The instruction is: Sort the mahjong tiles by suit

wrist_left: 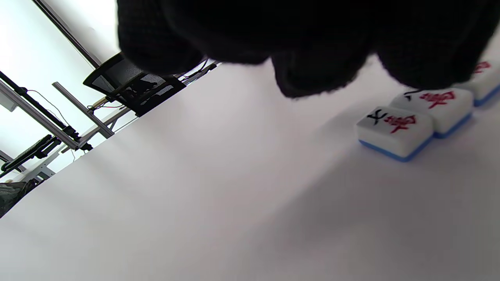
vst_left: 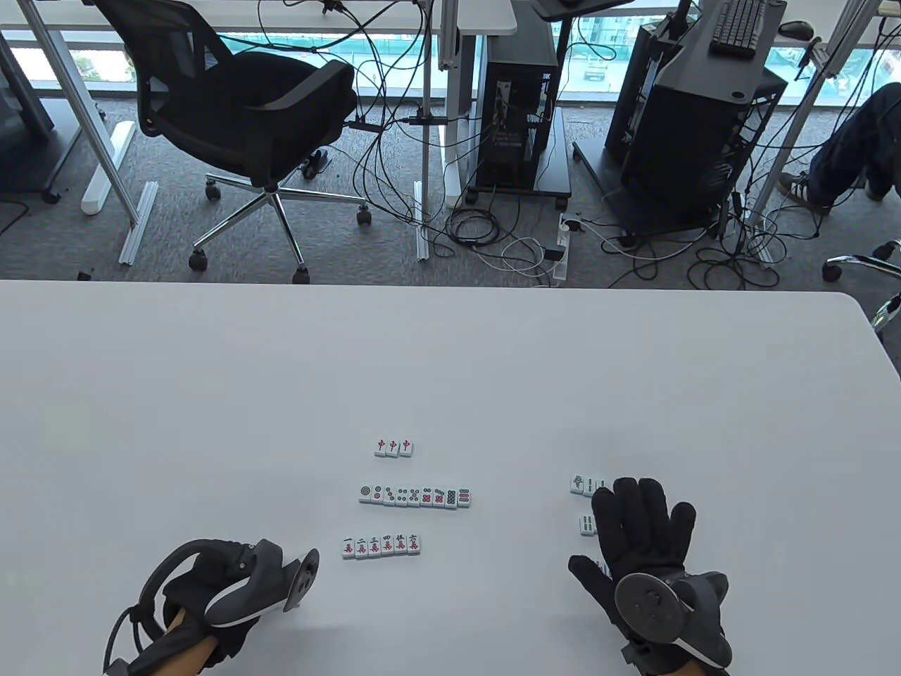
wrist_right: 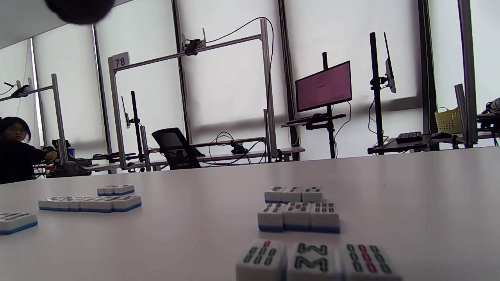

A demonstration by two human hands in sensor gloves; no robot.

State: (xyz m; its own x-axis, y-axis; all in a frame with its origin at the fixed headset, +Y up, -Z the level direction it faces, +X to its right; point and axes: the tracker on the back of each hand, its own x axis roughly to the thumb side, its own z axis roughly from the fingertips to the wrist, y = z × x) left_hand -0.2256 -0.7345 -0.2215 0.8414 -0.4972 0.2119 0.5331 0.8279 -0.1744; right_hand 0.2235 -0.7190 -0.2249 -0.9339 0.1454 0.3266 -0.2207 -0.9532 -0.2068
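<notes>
Three sorted rows lie mid-table: three red dragon tiles [vst_left: 393,447], a row of circle tiles [vst_left: 414,496] and a row of character tiles [vst_left: 381,546]. Bamboo tiles [vst_left: 588,484] lie in short rows at the right, partly under my right hand [vst_left: 637,521], which is spread flat over them and holds nothing. The right wrist view shows three short bamboo rows [wrist_right: 299,216] just below the hand. My left hand [vst_left: 211,598] rests at the front left with fingers loosely curled and empty. Its fingers [wrist_left: 312,70] hang beside the end character tile [wrist_left: 394,130].
The white table [vst_left: 211,394] ends at its far edge against an office floor with a black chair [vst_left: 246,113], cables and computer stands. The table's right far corner [vst_left: 855,310] is rounded.
</notes>
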